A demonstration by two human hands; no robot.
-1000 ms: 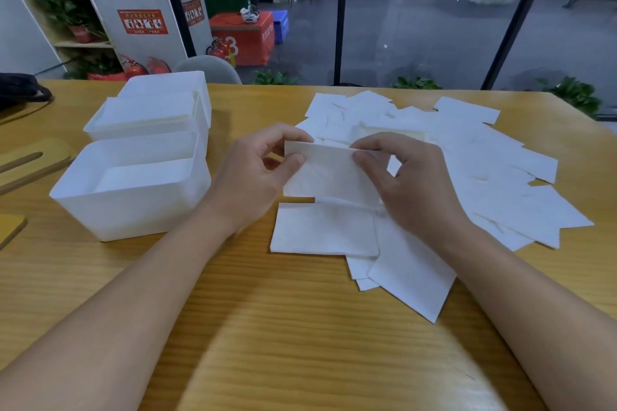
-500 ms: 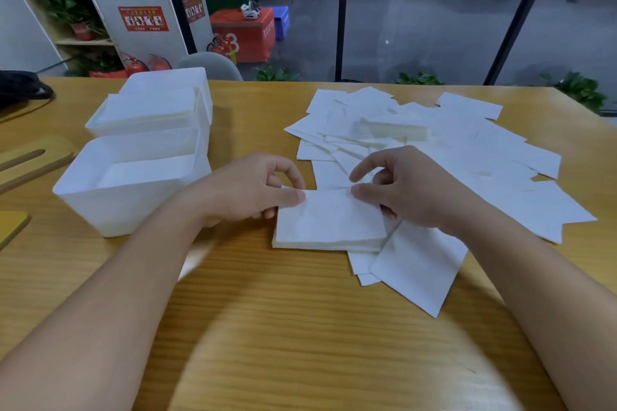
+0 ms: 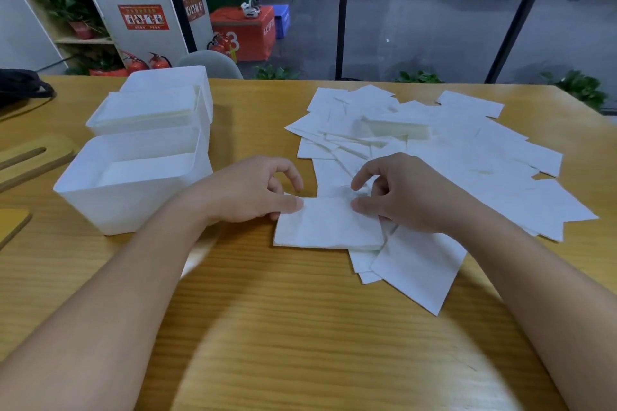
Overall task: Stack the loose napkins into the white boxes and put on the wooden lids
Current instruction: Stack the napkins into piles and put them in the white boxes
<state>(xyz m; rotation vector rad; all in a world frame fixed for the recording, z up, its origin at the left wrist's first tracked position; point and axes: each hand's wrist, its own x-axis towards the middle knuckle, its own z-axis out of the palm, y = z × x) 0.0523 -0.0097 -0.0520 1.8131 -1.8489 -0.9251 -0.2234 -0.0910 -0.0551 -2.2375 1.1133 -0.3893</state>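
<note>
A small squared stack of white napkins [image 3: 329, 227] lies flat on the wooden table [image 3: 300, 344] in front of me. My left hand [image 3: 250, 192] holds its far left corner, thumb on top and fingers curled. My right hand [image 3: 414, 193] holds the far right corner the same way. Loose napkins [image 3: 467, 157] spread across the table's right half, with a thicker pile [image 3: 394, 128] among them. To the left stand three white boxes: the near box [image 3: 133, 210] has napkins low inside, the middle box [image 3: 100, 122] is filled to its rim, and the far box [image 3: 173, 77] is behind.
Wooden lids lie at the left edge: one with a slot [image 3: 36, 160] and another nearer corner piece [image 3: 10, 227]. A black bag [image 3: 20, 85] sits at the far left. Glass wall and plants run behind the table's far edge.
Both hands brought a lifted napkin down toward me and laid it on the small stack. The index fingers have since lifted while the thumbs stay on top.
</note>
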